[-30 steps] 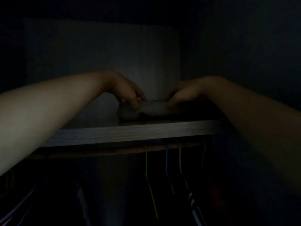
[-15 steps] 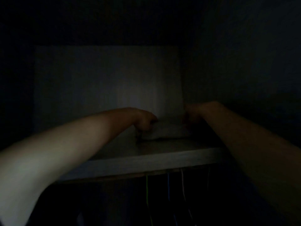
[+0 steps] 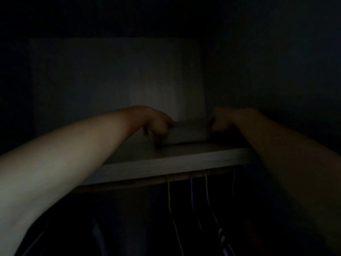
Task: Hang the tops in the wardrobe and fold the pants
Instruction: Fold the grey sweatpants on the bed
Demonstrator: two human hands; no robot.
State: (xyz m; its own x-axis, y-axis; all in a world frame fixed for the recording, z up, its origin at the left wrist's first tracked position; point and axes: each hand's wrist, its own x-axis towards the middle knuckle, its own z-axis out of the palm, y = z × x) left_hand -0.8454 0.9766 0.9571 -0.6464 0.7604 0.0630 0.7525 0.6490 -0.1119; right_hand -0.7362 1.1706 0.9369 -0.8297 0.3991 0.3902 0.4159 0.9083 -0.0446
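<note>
Both my arms reach up into the dark wardrobe (image 3: 267,74), onto its one visible shelf (image 3: 175,163). One folded garment (image 3: 188,134), pale and flattened into a low block, lies on that shelf. It sits well back from the front edge, close to the back panel (image 3: 114,80) and towards the right-hand corner. It is probably the pants, though the light is too poor for me to make out any seam or leg.

My left hand (image 3: 158,124) grips the left end of the garment. One finger lies along its top edge and the others curl down over its side to the shelf board. My right hand (image 3: 220,122) is bunched at the right end, fingers curled in against the cloth and holding it. That makes two hands, one at each end, with the garment between them.

Under the shelf runs one rail (image 3: 140,182). I count four hanger hooks over it: one bright green hanger (image 3: 169,196), one blue hanger (image 3: 191,194), one whitish hanger (image 3: 206,189) and one fainter green hanger (image 3: 234,183). They hang side by side towards the right. Below them one striped top (image 3: 222,239) shows at the bottom edge; the other clothes there are too dark to count.
</note>
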